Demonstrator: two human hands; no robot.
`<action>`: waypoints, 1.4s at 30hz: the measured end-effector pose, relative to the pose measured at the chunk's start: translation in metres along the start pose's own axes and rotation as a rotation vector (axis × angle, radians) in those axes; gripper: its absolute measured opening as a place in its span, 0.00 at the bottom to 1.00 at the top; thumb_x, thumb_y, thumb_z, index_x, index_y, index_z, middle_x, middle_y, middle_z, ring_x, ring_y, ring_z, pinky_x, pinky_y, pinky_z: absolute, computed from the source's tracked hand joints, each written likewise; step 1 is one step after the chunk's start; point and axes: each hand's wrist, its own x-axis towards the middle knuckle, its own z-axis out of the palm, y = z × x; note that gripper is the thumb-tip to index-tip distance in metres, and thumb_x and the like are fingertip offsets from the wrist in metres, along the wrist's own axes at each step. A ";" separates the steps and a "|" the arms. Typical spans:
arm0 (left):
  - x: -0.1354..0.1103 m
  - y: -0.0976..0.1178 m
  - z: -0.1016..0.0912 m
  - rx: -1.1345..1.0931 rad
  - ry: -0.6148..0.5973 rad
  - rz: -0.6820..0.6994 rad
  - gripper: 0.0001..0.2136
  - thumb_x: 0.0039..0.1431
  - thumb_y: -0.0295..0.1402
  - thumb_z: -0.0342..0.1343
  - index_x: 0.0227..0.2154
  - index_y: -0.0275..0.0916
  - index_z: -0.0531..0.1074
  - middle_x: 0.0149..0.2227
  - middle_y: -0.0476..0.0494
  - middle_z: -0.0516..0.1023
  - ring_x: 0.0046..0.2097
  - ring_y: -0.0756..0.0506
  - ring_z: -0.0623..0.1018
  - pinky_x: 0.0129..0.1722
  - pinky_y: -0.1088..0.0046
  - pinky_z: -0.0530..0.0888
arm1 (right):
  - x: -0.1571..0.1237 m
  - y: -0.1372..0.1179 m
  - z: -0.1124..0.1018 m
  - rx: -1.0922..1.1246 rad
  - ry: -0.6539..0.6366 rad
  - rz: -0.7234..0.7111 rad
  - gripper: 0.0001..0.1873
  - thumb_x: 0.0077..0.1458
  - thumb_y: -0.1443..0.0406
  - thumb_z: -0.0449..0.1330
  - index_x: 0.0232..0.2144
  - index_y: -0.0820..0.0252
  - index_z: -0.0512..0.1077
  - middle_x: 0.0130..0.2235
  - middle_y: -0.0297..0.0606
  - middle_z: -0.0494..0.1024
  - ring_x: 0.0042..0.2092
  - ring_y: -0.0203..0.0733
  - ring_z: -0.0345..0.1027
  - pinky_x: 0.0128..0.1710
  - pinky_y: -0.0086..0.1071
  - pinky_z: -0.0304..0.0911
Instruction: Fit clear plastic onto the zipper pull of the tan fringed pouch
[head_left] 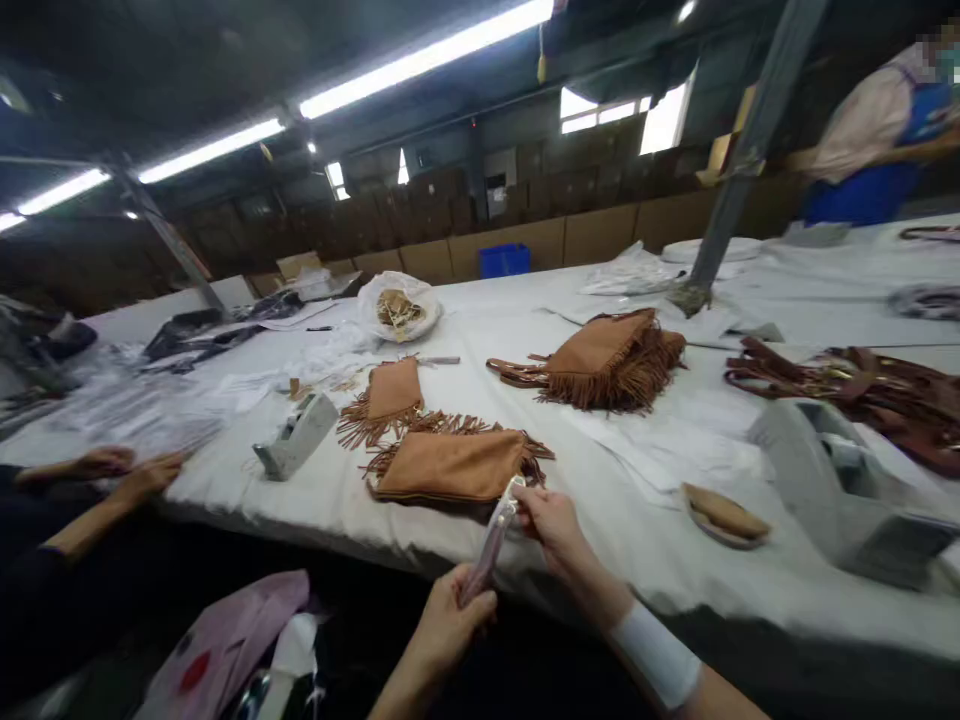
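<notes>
In the head view, the left hand (450,615) has its grip wrapped around the lower end of a slim, glossy strip (491,548), and the right hand (553,525) pinches its upper end, where small shiny pieces show. The strip slants over the front edge of the white, wrinkled-cloth tabletop (487,335), just beside a smooth, rectangular brown bag (450,465) with shaggy fringe. Farther from that edge lies a smaller fringed pouch (396,388); a blocky grey tape dispenser (295,440) stands to the left.

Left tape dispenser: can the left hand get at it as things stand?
Likely not straight away: the left hand holds the plastic-wrapped strip; otherwise the way to the tape dispenser looks free.
</notes>
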 end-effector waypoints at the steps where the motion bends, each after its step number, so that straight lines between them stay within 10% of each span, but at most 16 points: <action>1: -0.006 -0.002 -0.001 0.011 0.023 -0.001 0.20 0.48 0.48 0.60 0.32 0.34 0.69 0.20 0.54 0.66 0.21 0.54 0.64 0.21 0.79 0.62 | -0.004 0.001 0.001 0.000 0.004 -0.007 0.21 0.40 0.53 0.64 0.13 0.60 0.61 0.11 0.25 0.60 0.15 0.26 0.45 0.15 0.25 0.39; 8: -0.037 -0.006 -0.001 -0.004 0.120 -0.010 0.23 0.48 0.53 0.59 0.31 0.34 0.72 0.18 0.56 0.63 0.18 0.56 0.58 0.16 0.80 0.53 | -0.050 0.035 0.006 -0.025 -0.190 0.124 0.26 0.41 0.45 0.64 0.19 0.63 0.67 0.15 0.27 0.64 0.16 0.27 0.52 0.17 0.24 0.45; 18: -0.077 -0.027 0.014 -0.347 0.356 0.050 0.29 0.43 0.45 0.67 0.45 0.33 0.69 0.25 0.50 0.72 0.21 0.56 0.64 0.20 0.81 0.62 | -0.098 0.060 0.006 0.156 -0.483 0.162 0.23 0.32 0.59 0.74 0.32 0.66 0.75 0.28 0.36 0.77 0.26 0.33 0.65 0.27 0.26 0.57; 28: -0.093 -0.037 0.026 -0.509 0.531 0.049 0.29 0.43 0.41 0.68 0.47 0.33 0.69 0.32 0.44 0.76 0.26 0.53 0.71 0.25 0.79 0.70 | -0.119 0.064 0.013 0.109 -0.411 0.198 0.12 0.34 0.65 0.68 0.26 0.66 0.74 0.24 0.32 0.74 0.23 0.28 0.60 0.24 0.23 0.52; 42: -0.084 -0.046 0.024 -0.142 0.565 0.117 0.30 0.44 0.54 0.61 0.44 0.36 0.78 0.20 0.46 0.76 0.15 0.54 0.64 0.13 0.79 0.63 | -0.114 0.069 0.007 0.156 -0.400 0.172 0.16 0.39 0.58 0.66 0.27 0.66 0.73 0.21 0.34 0.73 0.21 0.31 0.63 0.21 0.25 0.54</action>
